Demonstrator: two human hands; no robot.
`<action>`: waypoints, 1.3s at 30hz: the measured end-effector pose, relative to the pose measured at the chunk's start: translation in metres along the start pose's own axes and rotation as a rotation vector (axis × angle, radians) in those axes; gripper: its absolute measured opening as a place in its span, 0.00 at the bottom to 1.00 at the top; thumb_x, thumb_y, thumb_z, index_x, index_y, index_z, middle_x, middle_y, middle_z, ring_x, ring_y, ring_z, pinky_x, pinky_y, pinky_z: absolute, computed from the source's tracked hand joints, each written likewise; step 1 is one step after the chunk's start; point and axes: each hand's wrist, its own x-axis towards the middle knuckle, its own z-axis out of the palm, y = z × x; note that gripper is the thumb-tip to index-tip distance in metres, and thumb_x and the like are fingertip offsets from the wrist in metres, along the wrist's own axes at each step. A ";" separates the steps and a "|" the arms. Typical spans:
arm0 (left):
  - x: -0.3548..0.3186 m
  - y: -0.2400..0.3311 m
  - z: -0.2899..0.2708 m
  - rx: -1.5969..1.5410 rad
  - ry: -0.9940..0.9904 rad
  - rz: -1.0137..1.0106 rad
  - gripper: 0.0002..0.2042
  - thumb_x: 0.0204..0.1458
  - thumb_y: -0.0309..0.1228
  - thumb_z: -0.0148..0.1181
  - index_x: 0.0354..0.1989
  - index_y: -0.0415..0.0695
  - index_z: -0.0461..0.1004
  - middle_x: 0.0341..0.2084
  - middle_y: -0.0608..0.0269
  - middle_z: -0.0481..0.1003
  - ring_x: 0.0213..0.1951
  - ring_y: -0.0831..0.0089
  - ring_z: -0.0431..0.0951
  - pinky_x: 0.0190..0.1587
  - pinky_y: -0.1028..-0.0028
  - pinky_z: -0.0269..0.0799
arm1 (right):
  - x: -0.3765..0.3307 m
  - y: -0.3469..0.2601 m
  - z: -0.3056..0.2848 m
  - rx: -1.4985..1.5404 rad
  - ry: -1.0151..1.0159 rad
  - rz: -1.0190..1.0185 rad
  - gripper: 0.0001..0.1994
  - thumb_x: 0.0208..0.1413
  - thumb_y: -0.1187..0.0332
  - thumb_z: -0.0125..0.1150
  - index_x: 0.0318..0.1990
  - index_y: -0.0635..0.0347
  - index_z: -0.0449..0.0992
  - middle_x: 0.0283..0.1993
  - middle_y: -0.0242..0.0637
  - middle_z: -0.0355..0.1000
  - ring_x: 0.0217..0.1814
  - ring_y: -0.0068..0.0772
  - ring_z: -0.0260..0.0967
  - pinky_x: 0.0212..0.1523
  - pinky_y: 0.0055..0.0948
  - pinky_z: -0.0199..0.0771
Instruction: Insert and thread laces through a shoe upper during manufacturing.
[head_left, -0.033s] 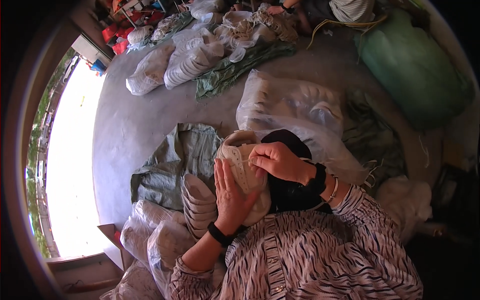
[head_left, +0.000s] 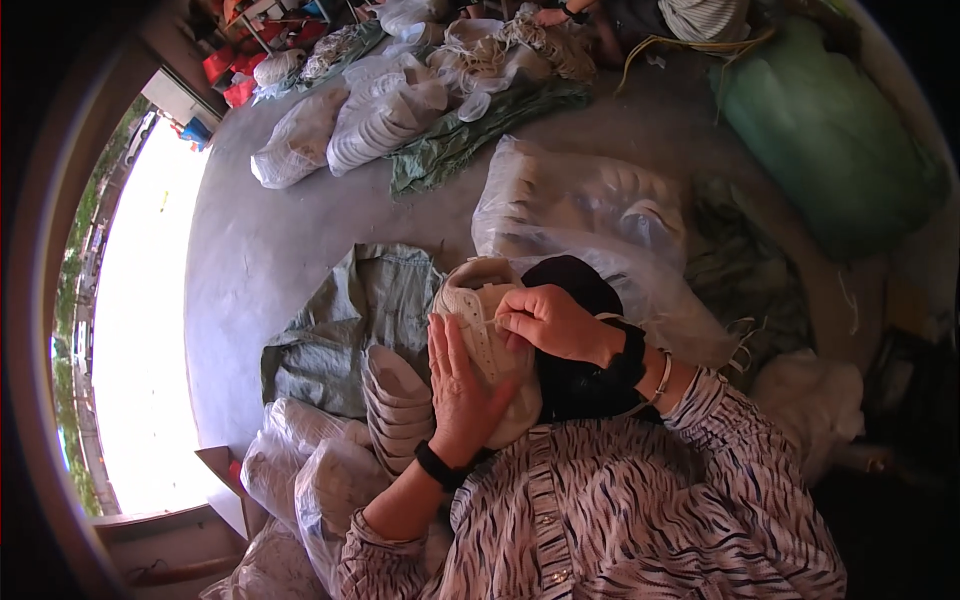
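Grey floor (head_left: 250, 250): lies ahead, beside a bright opening (head_left: 150, 300) at left.
Nested shoes (head_left: 397, 405): stacked, probably to save room.
Left hand (head_left: 460, 390): open, laid flat along the pale shoe (head_left: 486, 362), seemingly steadying it.
Pale shoe: between both hands, toe toward the patterned shirt (head_left: 600, 490).
Right hand (head_left: 550, 322): fingers closed, pinching a lace (head_left: 490, 321) at the eyelets (head_left: 478, 345), apparently to tension it.

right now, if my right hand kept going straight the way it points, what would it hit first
Most likely the pale shoe, around its eyelet strip; your left hand lies beyond. Depth is unclear, so the right hand might pass just above.
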 end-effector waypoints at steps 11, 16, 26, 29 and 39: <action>0.007 -0.004 -0.011 0.024 0.035 -0.066 0.42 0.39 0.33 0.65 0.64 0.43 0.48 0.61 0.48 0.53 0.60 0.49 0.55 0.60 0.57 0.53 | -0.038 0.000 0.010 -0.248 0.187 -0.088 0.05 0.53 0.73 0.56 0.34 0.66 0.75 0.25 0.34 0.73 0.24 0.18 0.68 0.27 0.21 0.69; 0.006 -0.007 -0.013 -0.019 0.045 -0.060 0.40 0.38 0.31 0.64 0.63 0.44 0.51 0.61 0.51 0.54 0.59 0.52 0.55 0.60 0.59 0.54 | -0.055 0.000 0.023 -0.441 0.229 -0.031 0.05 0.49 0.73 0.58 0.34 0.61 0.75 0.23 0.37 0.72 0.24 0.26 0.70 0.27 0.23 0.68; 0.007 -0.004 -0.009 -0.027 0.082 -0.061 0.42 0.35 0.30 0.65 0.63 0.43 0.51 0.61 0.49 0.54 0.59 0.52 0.55 0.61 0.59 0.51 | -0.053 0.000 0.026 -0.666 0.248 -0.039 0.05 0.48 0.71 0.58 0.33 0.56 0.73 0.23 0.40 0.72 0.26 0.41 0.72 0.26 0.33 0.70; 0.006 -0.005 -0.008 -0.010 0.086 -0.044 0.42 0.35 0.30 0.65 0.63 0.43 0.51 0.60 0.48 0.54 0.59 0.52 0.54 0.60 0.59 0.51 | -0.052 0.001 0.029 -0.713 0.262 -0.062 0.04 0.49 0.70 0.56 0.33 0.55 0.72 0.22 0.41 0.71 0.25 0.45 0.71 0.26 0.39 0.70; 0.004 -0.005 -0.008 -0.031 0.104 -0.048 0.42 0.34 0.29 0.65 0.63 0.44 0.51 0.61 0.50 0.54 0.59 0.51 0.55 0.60 0.59 0.52 | -0.049 0.017 0.035 -0.465 0.324 -0.047 0.04 0.48 0.74 0.56 0.34 0.59 0.71 0.25 0.41 0.73 0.26 0.40 0.72 0.26 0.30 0.70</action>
